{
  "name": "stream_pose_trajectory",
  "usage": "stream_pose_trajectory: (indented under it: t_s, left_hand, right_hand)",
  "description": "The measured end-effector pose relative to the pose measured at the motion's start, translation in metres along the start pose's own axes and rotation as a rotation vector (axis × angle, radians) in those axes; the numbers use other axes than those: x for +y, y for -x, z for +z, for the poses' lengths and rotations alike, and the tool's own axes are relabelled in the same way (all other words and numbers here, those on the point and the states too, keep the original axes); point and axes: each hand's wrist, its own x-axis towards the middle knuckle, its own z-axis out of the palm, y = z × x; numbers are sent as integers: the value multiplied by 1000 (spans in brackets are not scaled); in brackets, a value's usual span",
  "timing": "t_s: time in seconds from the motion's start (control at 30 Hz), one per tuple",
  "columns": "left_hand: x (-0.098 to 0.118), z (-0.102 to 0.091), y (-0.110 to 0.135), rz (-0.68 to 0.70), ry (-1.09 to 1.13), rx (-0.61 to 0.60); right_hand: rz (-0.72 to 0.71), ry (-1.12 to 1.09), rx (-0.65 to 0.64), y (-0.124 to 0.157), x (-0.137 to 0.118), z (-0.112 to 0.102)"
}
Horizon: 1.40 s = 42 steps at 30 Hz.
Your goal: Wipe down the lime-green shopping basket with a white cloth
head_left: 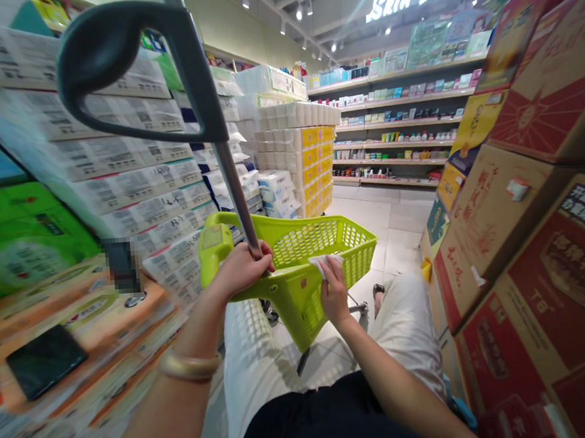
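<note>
1. Our left hand [243, 268] was closed around the metal pole [232, 176] at its foot, where it met the near rim of the green basket [297, 289].
2. Our right hand [334, 293] held a white wipe [326, 263], folded small, fingers curled over it and pressing it on the basket's near rim, just right of the left hand.
3. The basket sat straight ahead of both hands, between our knees, on small wheels over the tiled floor [397, 218]. We could see nothing through its mesh walls but the floor.
4. Above the left hand the pole rose to a dark looped grip [110, 45], close to the camera.
5. A pale bangle [190, 366] circled our left wrist, behind the hand.
6. Left of the left hand stood a wall of wrapped tissue packs [134, 183], with a black phone [46, 359] lying flat on the lower packs.
7. Right of the right hand rose stacked cardboard boxes [526, 263], brown and red, printed with characters.
8. Beyond both hands, past the basket, stood a pile of yellow-and-white packs [300, 152], and further off shelves [395, 115] lined with small bottles and boxes.
</note>
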Motion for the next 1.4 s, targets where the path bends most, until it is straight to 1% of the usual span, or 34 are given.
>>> stream_pose_trajectory:
  t_s: [0.03, 0.1, 0.2, 0.27, 0.3, 0.37, 0.43, 0.5, 0.57, 0.6, 0.7, 0.77, 0.8, 0.87, 0.9, 0.97, 1.0, 1.07, 1.1, 1.13, 1.2, 1.27, 1.33, 1.4]
  left_hand:
    - [0, 0, 0, -1, 3, -1]
    - [1, 1, 0, -5, 12, -3]
    - [1, 1, -1, -8, 44, -8]
    - [1, 1, -1, -14, 69, -14]
    - [1, 0, 0, -16, 77, -19]
    - [2, -1, 0, -18, 86, -30]
    - [2, -1, 1, -20, 93, -37]
    - [2, -1, 1, -22, 100, -43]
    - [2, -1, 1, -25, 106, -48]
    - [2, -1, 1, -25, 107, -47]
    - [2, 0, 1, -18, 100, -24]
    - [2, -1, 2, -13, 92, -10]
    - [3, -1, 2, -14, 90, -10]
    - [3, -2, 3, -20, 94, -24]
    - [3, -2, 3, -21, 97, -31]
    - [3, -2, 3, -20, 104, -39]
    - [3, -2, 3, -19, 106, -38]
    - [2, -1, 2, -21, 110, -38]
    - [3, -1, 2, -24, 112, -39]
    - [3, -1, 2, -25, 114, -37]
    - [4, 0, 2, -26, 112, -31]
    - [5, 0, 2, -27, 108, -27]
    - [6, -1, 3, -27, 105, -27]
    - [5, -1, 3, -31, 107, -31]
  right_hand:
    - [20, 0, 48, 4, 3, 0]
    - [2, -21, 78, 10, -2, 4]
    - [-90, -38, 18, 14, -24, 14]
    - [-158, -38, -33, 13, -32, 17]
    - [-195, -38, -65, 11, -32, 15]
    - [-239, -30, -115, 8, -22, 9]
    - [-190, 6, -88, 5, -9, 1]
    - [-77, 47, -8, 3, -4, -2]
    - [-6, 45, 20, 4, -13, 2]
    - [-10, 22, 3, 5, -22, 6]
    - [-69, -73, -59, 7, -52, 18]
    - [-121, -98, -119, 7, -57, 20]
    - [-146, -93, -151, 6, -53, 18]
    - [-163, -59, -177, 5, -35, 9]
    - [-134, -36, -147, 4, -23, 5]
    - [-4, 8, -28, 2, -2, -3]
    - [66, 23, 23, 2, 3, -4]
    - [153, 31, 74, 2, 2, -1]
    - [154, 23, 67, 3, -4, 2]
    - [129, 7, 44, 4, -14, 6]
    - [33, -33, -33, 7, -36, 14]
    - [-66, -62, -113, 8, -51, 18]
    - [-142, -62, -173, 7, -50, 15]
    - [-175, -40, -183, 6, -35, 9]
